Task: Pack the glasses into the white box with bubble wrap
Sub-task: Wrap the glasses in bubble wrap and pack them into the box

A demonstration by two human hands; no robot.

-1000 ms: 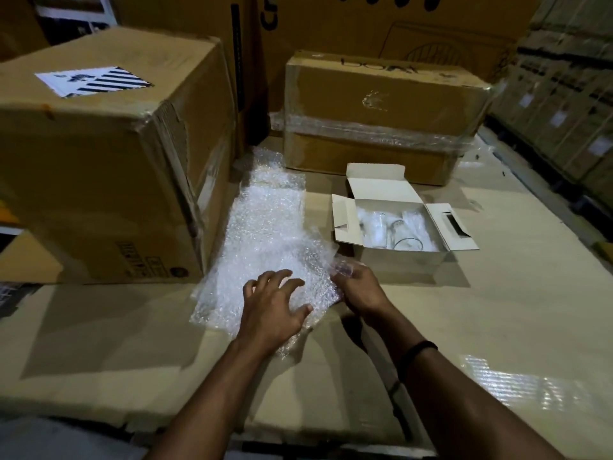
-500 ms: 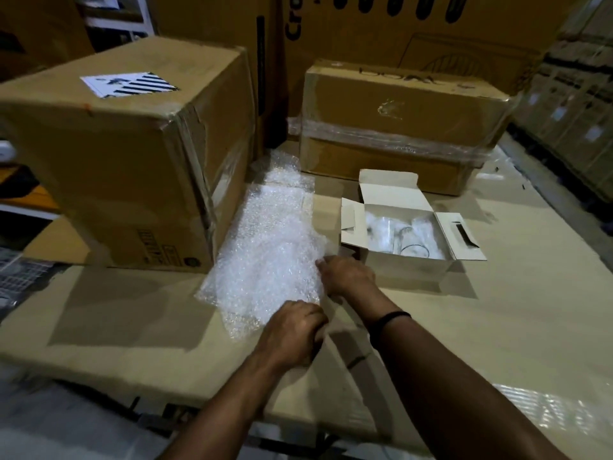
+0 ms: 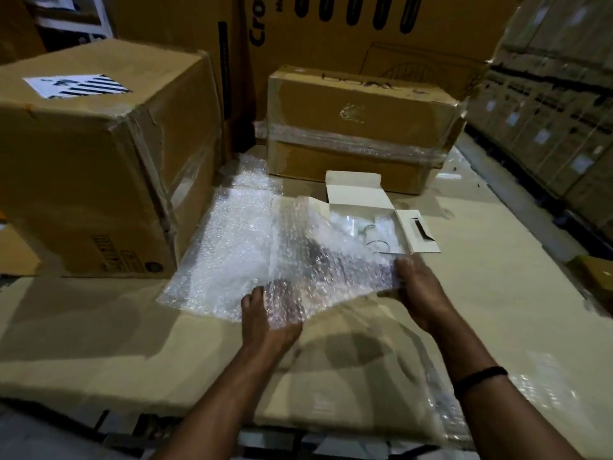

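Observation:
A sheet of bubble wrap (image 3: 318,260) is lifted off a stack of bubble wrap (image 3: 232,247) and hangs between both hands. My left hand (image 3: 268,317) grips its near left edge, partly under the film. My right hand (image 3: 418,290) holds its near right corner. Behind the sheet stands the small white box (image 3: 358,194), lid and side flaps open. Inside it, clear glasses (image 3: 374,234) sit among more wrap, partly veiled by the raised sheet.
A large taped cardboard box (image 3: 99,167) stands at the left, touching the wrap stack. A long carton (image 3: 358,127) bound in film lies behind the white box. Tall cartons fill the back. Stacked boxes line the right wall. The worktop (image 3: 497,293) is flattened cardboard.
Both hands went from pressing on the stack to pinching one sheet, which now hangs raised and spread rightward in front of the white box. The camera moved closer.

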